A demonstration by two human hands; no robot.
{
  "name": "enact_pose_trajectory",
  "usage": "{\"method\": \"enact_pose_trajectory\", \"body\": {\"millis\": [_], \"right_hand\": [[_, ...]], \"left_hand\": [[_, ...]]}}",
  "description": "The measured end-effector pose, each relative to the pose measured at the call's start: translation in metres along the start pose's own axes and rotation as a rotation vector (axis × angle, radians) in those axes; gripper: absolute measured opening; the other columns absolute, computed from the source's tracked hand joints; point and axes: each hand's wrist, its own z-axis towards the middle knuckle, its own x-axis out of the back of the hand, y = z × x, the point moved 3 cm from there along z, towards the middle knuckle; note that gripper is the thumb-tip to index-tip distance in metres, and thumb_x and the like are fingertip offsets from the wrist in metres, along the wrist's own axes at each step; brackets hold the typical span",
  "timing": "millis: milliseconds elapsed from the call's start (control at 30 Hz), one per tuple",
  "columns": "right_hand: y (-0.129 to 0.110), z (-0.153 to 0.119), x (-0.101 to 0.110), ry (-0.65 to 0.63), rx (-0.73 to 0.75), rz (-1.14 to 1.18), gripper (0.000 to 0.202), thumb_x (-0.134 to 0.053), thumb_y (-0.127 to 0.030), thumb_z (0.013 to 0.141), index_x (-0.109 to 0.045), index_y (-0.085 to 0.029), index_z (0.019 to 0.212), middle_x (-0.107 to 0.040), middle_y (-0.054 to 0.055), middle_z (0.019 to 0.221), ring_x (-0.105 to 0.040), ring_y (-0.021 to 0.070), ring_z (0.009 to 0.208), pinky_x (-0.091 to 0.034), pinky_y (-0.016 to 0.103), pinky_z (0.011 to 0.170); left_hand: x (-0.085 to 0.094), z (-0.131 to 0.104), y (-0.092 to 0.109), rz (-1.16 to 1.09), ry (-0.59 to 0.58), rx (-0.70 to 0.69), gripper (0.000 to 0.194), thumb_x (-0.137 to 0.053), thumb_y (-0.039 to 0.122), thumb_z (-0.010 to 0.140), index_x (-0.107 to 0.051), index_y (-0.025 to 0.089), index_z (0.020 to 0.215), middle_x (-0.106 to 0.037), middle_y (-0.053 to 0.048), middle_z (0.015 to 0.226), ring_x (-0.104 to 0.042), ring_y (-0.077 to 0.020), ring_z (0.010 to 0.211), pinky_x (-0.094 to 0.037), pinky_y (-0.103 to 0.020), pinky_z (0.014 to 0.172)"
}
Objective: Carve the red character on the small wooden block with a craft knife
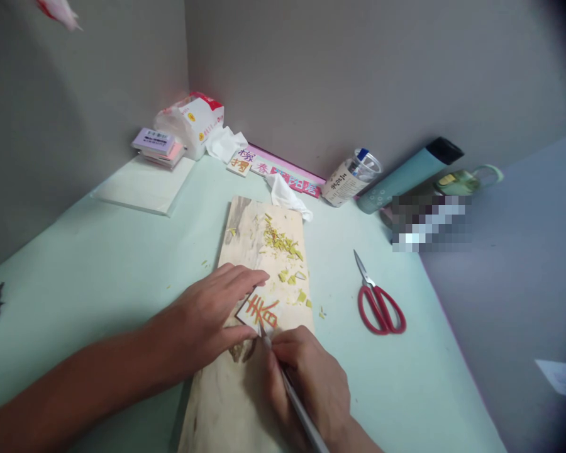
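Observation:
A small white carving block [260, 309] with an orange character lies on a wooden board [283, 220]. My left hand [221, 302] steadies it, thumb at the near edge and fingers at the far left edge. In my right hand [306, 371] is a slim, grey-handled carving knife [292, 390], held like a pen. Its pointed tip meets the block's face near the lower edge of the character. Yellow-green shavings [283, 242] are scattered over the board beyond my hands. The fingertips of my right hand are partly hidden.
Red-handled scissors [381, 308] lie to the right. Behind stand a clear plastic cup [349, 179], a blue-green bottle [405, 176] and a tissue pack [198, 119]. Lettered blocks [283, 176] line the wall near a crumpled tissue [287, 195]. Stacked blocks [155, 145] rest on a white pad [144, 182].

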Motion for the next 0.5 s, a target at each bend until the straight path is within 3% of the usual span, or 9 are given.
{"method": "enact_pose_trajectory", "body": {"millis": [333,500], "right_hand": [[-0.0036,0.0074,0.0039,-0.064,0.053,-0.027,0.020,-0.047,-0.012,0.095,-0.058,-0.020,0.080,-0.060,-0.001,0.065,-0.058,0.0102,0.056,-0.041,0.018,0.049],[0.0002,0.0040,0.0035,-0.115,0.093,0.049,0.019,-0.043,-0.014,0.101,-0.054,-0.020,0.087,-0.061,0.000,0.075,-0.058,0.0102,0.065,-0.043,0.018,0.055]], "left_hand": [[-0.0002,-0.0002,-0.0008,0.011,0.006,-0.004,0.070,-0.076,0.006,0.081,-0.041,0.024,0.138,-0.058,-0.003,0.130,-0.051,-0.0194,0.123,-0.040,-0.031,0.107],[-0.0003,-0.0005,-0.0018,-0.009,0.003,0.009,0.067,-0.075,0.006,0.082,-0.042,0.024,0.137,-0.059,-0.002,0.131,-0.052,-0.0185,0.122,-0.041,-0.029,0.106]]}}
